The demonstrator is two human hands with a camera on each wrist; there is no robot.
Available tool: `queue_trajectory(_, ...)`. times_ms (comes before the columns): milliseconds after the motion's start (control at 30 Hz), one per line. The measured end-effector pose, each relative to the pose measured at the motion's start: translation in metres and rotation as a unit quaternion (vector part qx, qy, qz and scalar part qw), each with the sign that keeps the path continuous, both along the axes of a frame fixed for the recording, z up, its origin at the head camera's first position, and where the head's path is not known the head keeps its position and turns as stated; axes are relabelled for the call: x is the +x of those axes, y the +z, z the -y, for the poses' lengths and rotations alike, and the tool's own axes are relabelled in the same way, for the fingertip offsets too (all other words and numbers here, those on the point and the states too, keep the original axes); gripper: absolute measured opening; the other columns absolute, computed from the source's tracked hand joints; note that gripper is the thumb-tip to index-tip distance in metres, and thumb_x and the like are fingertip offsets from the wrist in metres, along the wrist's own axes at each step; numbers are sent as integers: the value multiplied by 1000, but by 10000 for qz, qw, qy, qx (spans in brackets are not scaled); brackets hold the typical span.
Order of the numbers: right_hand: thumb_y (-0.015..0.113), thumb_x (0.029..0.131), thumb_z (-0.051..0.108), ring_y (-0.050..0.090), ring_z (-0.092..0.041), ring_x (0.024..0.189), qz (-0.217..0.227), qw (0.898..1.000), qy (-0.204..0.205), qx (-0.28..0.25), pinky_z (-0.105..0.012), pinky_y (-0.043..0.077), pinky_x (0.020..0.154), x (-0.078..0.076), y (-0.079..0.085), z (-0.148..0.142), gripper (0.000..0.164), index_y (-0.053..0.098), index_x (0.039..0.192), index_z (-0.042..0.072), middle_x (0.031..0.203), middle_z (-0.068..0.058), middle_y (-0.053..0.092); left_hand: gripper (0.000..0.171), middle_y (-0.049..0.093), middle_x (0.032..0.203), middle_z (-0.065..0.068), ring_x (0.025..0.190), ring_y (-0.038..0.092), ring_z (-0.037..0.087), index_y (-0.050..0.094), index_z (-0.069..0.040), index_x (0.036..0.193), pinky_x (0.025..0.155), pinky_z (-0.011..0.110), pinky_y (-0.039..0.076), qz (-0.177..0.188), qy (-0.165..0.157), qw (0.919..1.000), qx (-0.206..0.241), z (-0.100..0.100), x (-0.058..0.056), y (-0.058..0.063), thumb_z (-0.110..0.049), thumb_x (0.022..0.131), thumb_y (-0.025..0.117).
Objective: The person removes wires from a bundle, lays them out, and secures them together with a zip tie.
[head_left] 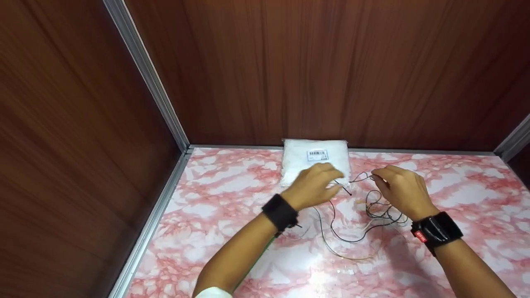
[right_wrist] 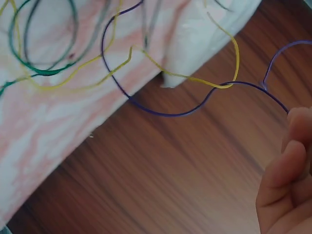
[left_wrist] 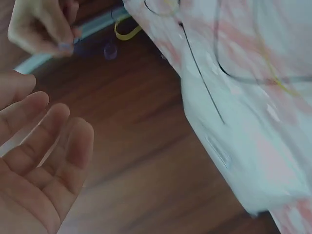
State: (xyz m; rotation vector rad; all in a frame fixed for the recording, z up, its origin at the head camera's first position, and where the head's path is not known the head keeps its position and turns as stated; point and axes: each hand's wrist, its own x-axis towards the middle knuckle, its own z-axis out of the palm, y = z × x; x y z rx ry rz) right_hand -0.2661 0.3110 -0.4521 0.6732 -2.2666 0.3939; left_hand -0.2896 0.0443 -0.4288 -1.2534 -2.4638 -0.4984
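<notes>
In the right wrist view, my right hand [right_wrist: 287,190] pinches a thin blue-purple wire [right_wrist: 170,115] between thumb and finger. The wire loops away from the fingertips toward the table. My left hand [head_left: 316,186] hovers beside it, over the front of a white plastic packet [head_left: 296,157]. Its fingers are spread and bent a little, with nothing between them in the left wrist view. A thin black strip [left_wrist: 201,70] shows near those fingers, over the packet. Yellow wire [right_wrist: 236,53] and green wire [right_wrist: 48,72] curl alongside the purple one.
Loose tangled wires [head_left: 381,216] lie on the pink-and-white marbled table [head_left: 223,194] below my right hand. A barcode label [head_left: 317,155] is on the packet. Brown wood-grain panels [head_left: 265,74] with metal edging [head_left: 157,82] enclose the table at the back and sides.
</notes>
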Motion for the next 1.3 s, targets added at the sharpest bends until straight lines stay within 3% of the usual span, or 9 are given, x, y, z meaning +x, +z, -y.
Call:
queue_trajectory(133,72,82,6,55,-14,52,-453,9988,171,39,-36,44,43,1,2,5,6,72,87,10,74,1,61,26,61,106,-5,90,57,13,67,-21,118,63,22,49,-340,112,9988,-340,-33,0,-2,-30,94,60)
queue_trajectory(300,69,84,7,55,-16,51,-691,9974,201,63,-36,44,40,1,1,6,5,71,88,9,76,0,62,17,62,93,-7,81,58,13,69,-19,99,62,27,50,-456,219,9986,-124,-41,-8,-1,-24,100,53)
queue_trajectory(433,65,85,8,53,-17,48,-613,9980,22,172,-36,40,37,-1,-4,5,5,69,87,9,75,0,59,19,65,83,-8,77,61,12,69,-18,98,62,29,50,-442,187,9987,181,-30,-15,2,-25,101,51)
queue_trajectory(733,62,83,7,48,-18,45,-411,9977,-460,285,-36,37,36,-6,-14,-1,6,65,88,9,76,-2,53,18,64,80,-9,74,62,8,71,-21,98,59,27,50,-918,-25,9944,530,-8,-20,7,-12,96,55)
queue_trajectory(900,63,80,4,50,-22,47,-411,9976,-546,57,-42,38,36,-5,-20,-13,7,65,86,6,76,-3,53,17,60,76,-9,70,57,5,70,-18,95,62,27,50,-744,13,9924,981,9,-26,11,-16,99,54)
queue_trajectory(1067,64,77,4,47,-21,45,-303,9969,-725,40,-42,36,35,-3,-28,-27,7,64,83,8,78,-3,50,15,65,83,-6,78,61,5,70,-15,97,68,25,50,-539,-5,9931,1040,29,-30,9,-14,99,55)
queue_trajectory(1167,62,77,3,49,-21,49,-192,9963,-831,-72,-43,39,37,-2,-32,-38,7,63,82,7,80,-4,49,14,68,88,-4,83,64,8,72,-13,100,72,25,51,-443,151,9916,1204,43,-33,10,-10,96,59)
queue_trajectory(1300,62,76,-1,51,-22,58,-233,9947,-927,-388,-45,44,45,0,-36,-55,7,65,80,3,79,-8,51,12,67,85,-4,78,64,8,72,-14,99,70,26,51,-283,493,9868,1515,63,-37,12,-10,94,62)
